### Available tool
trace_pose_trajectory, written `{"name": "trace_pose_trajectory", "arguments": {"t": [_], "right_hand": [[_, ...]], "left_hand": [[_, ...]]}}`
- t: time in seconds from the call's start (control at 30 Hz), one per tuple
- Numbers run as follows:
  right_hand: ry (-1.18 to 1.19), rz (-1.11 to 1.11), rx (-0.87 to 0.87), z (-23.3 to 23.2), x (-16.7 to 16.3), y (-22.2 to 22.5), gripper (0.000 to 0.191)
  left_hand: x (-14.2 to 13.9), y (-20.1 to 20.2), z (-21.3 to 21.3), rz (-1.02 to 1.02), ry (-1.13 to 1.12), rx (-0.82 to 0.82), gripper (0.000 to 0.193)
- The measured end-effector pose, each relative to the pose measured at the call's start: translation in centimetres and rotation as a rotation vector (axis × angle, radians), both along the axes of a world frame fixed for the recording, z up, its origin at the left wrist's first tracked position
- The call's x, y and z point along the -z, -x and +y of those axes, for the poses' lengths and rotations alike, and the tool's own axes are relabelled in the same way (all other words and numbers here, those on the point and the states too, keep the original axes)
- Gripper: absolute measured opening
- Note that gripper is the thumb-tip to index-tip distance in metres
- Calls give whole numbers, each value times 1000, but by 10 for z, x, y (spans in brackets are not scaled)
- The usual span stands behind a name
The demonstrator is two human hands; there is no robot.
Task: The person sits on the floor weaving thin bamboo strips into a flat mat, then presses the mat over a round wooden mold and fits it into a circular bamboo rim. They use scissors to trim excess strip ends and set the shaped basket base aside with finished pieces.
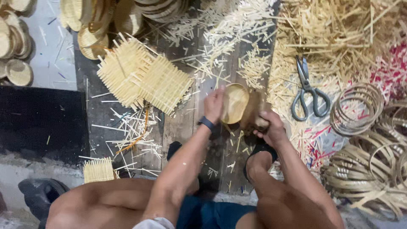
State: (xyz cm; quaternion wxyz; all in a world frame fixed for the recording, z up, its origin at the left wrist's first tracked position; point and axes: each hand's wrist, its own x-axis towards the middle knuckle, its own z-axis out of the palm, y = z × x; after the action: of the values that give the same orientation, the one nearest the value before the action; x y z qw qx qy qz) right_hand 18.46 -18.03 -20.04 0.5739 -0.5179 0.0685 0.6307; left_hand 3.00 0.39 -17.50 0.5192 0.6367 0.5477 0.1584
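Two hands at work, left hand [214, 104] gripping a small woven bowl [234, 103], right hand [271, 129] closed on what looks like a wooden block [253, 113], scissors [308, 90] nearby

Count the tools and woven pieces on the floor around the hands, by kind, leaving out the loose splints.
Scissors: 1
Square woven mats: 2
Small woven mat: 1
Round woven bowl held by the left hand and right hand: 1
Total: 5

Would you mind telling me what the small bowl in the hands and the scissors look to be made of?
Bowl: seemingly woven bamboo or similar pale plant strips, matte and unpainted, matching the scattered slivers. Scissors: apparently metal, with dull grey blades and grey handle loops.
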Motion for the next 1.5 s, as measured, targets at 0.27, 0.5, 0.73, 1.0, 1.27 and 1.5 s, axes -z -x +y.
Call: {"name": "trace_pose_trajectory", "arguments": {"t": [0.27, 0.5, 0.73, 1.0, 1.27, 1.5], "right_hand": [[-56, -80, 36, -24, 2, -3, 36], [-79, -144, -38, -8, -25, 11, 41], [-324, -73, -113, 22, -30, 9, 47], [65, -745, -249, 36, -5, 11, 40], [33, -394, -109, 24, 13, 20, 26], [-7, -375, -84, 13, 12, 17, 27]], "left_hand": [[-99, 17, 192, -492, 105, -332, 60], [-116, 5, 206, -411, -93, -179, 42], [-8, 4, -2, -11, 669, -23, 67], [-21, 32, 11, -130, 50, -3, 46], [-17, 134, 104, 407, -121, -1119, 104], [2, 157, 70, -699, 414, -900, 28]]}}
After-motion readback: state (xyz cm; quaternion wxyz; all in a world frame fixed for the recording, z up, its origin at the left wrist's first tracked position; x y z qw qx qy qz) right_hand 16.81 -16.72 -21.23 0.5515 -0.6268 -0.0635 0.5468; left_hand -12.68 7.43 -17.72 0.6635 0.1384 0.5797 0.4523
